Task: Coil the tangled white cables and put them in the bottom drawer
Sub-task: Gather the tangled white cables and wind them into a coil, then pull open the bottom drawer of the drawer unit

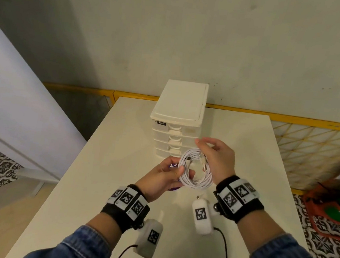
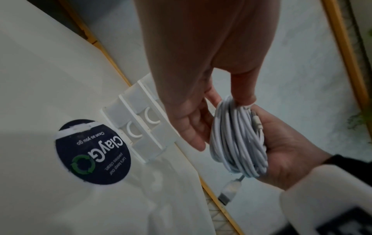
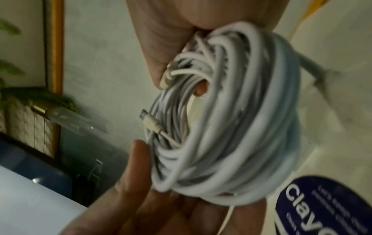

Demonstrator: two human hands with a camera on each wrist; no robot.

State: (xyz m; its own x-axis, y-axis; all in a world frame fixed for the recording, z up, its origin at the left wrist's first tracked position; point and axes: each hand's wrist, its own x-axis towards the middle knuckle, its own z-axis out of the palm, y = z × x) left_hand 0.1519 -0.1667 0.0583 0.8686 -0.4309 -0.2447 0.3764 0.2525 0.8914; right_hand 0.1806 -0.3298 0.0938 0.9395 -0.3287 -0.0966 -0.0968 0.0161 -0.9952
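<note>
The white cable [image 1: 195, 170] is wound into a round coil held in the air between both hands, just in front of the white drawer unit [image 1: 177, 112]. My left hand [image 1: 177, 172] pinches the coil's left side, thumb on top [image 2: 242, 89] and fingers behind. Across from it, my right hand [image 1: 213, 155] grips the right side with the strands lying in its palm [image 2: 289, 149]. A USB plug [image 2: 229, 190] dangles below the coil, and a small connector [image 3: 150, 119] lies against the inner loops. The bottom drawer [image 1: 163, 152] looks pushed in, partly hidden by the coil.
The drawer unit stands at the back middle of the white table [image 1: 98, 184]. A dark round sticker [image 2: 94, 152] lies on the table under my left hand. A yellow railing [image 1: 294, 118] runs behind the table, and orange and green items [image 1: 337, 205] sit on the floor at right.
</note>
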